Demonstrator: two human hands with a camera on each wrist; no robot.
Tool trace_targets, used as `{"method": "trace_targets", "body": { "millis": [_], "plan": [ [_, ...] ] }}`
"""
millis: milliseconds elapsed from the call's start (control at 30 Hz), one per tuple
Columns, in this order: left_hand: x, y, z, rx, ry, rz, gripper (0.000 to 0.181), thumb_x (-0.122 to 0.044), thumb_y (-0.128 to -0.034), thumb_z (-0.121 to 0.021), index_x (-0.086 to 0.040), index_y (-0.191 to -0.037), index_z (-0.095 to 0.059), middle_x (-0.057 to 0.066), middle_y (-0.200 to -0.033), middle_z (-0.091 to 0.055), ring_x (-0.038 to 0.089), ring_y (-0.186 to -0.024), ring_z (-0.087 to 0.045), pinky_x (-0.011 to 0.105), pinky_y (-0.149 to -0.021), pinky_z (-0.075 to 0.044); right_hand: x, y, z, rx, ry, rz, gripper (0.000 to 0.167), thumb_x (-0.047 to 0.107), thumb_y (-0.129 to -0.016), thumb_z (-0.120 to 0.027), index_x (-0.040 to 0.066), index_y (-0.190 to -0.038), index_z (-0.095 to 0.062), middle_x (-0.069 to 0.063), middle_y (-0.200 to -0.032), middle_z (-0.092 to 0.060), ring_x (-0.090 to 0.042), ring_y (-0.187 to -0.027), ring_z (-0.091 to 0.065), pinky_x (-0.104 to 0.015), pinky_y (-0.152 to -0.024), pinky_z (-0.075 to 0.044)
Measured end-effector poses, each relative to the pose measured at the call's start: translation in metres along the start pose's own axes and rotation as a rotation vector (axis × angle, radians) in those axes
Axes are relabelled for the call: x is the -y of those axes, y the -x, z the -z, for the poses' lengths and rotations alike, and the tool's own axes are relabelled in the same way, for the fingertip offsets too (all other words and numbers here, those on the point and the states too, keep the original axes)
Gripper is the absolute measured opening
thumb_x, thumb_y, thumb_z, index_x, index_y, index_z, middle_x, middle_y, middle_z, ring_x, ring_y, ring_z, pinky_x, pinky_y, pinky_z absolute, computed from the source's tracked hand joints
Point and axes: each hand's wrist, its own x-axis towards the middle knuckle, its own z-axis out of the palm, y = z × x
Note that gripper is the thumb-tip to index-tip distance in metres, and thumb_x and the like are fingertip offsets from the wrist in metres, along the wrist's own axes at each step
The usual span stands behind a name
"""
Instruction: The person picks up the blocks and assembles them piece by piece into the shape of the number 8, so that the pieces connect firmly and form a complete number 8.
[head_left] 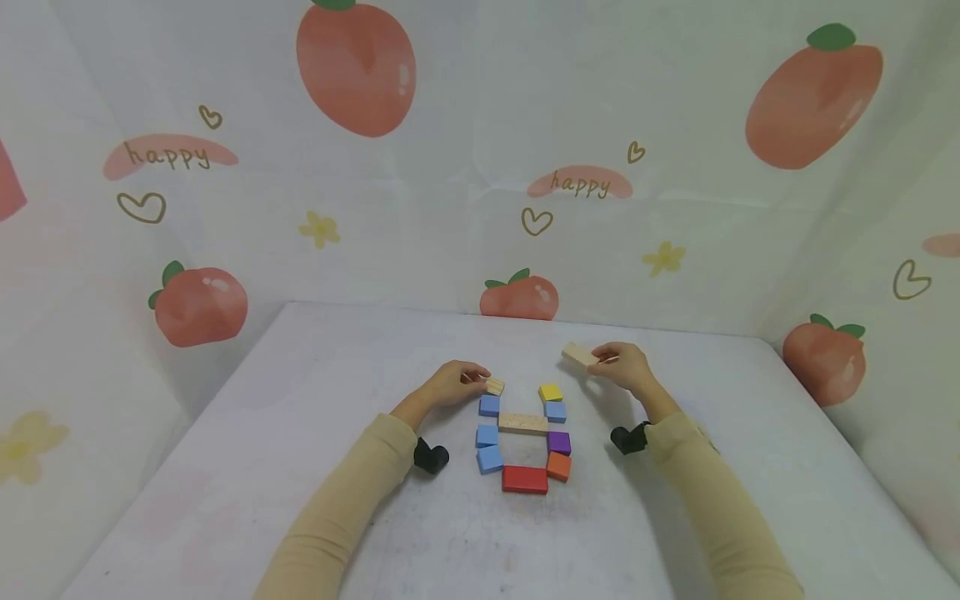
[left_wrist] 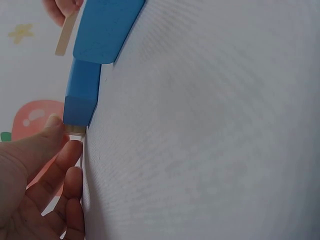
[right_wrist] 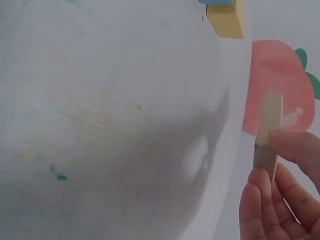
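At the far end of a ring of coloured blocks, my left hand (head_left: pixel 455 383) pinches a small plain wooden block (head_left: pixel 494 387) between thumb and forefinger. That block sits just beyond a blue block (head_left: pixel 490 406); in the left wrist view its end (left_wrist: pixel 75 130) shows past the blue one. My right hand (head_left: pixel 624 367) holds a longer plain wooden block (head_left: pixel 580 356) by one end, raised off the table. In the right wrist view, thumb and fingers grip this wooden block (right_wrist: pixel 270 125). Nearest to it on the table is a yellow block (head_left: pixel 551 392).
A wooden block (head_left: pixel 523 423) lies across the ring's middle. Two more blue blocks (head_left: pixel 491 459) line the left side; blue (head_left: pixel 555 412), purple (head_left: pixel 558 442) and orange (head_left: pixel 558 466) blocks line the right. A red block (head_left: pixel 525 479) forms the near end. Behind the white table (head_left: pixel 360 342) hangs a printed curtain.
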Motion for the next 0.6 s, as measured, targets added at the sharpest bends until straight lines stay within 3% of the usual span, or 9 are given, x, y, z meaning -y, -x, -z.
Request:
{"method": "trace_targets", "body": {
  "millis": [300,600],
  "plan": [
    [0.000,0.000,0.001,-0.001,-0.001,-0.013,0.027,-0.016,-0.0890,-0.062,-0.006,-0.115,-0.065,0.011,-0.103,-0.065,0.022,-0.096,-0.059,0.035,-0.089,-0.048,0.006,-0.002,-0.002,0.023,0.009,-0.014,0.040,0.016,-0.081,-0.069,-0.005,-0.114,-0.061,-0.023,-0.113,-0.061,-0.034,-0.104,-0.057,-0.037,-0.083,-0.049],
    [0.001,-0.001,-0.001,0.000,-0.006,0.001,0.028,-0.017,-0.0890,-0.062,-0.007,-0.115,-0.065,0.011,-0.104,-0.065,0.021,-0.096,-0.058,0.035,-0.088,-0.048,0.012,-0.002,-0.005,0.047,-0.013,0.085,0.038,0.013,-0.080,-0.070,-0.007,-0.111,-0.062,-0.026,-0.109,-0.062,-0.036,-0.100,-0.060,-0.037,-0.081,-0.052]
  ]
}}
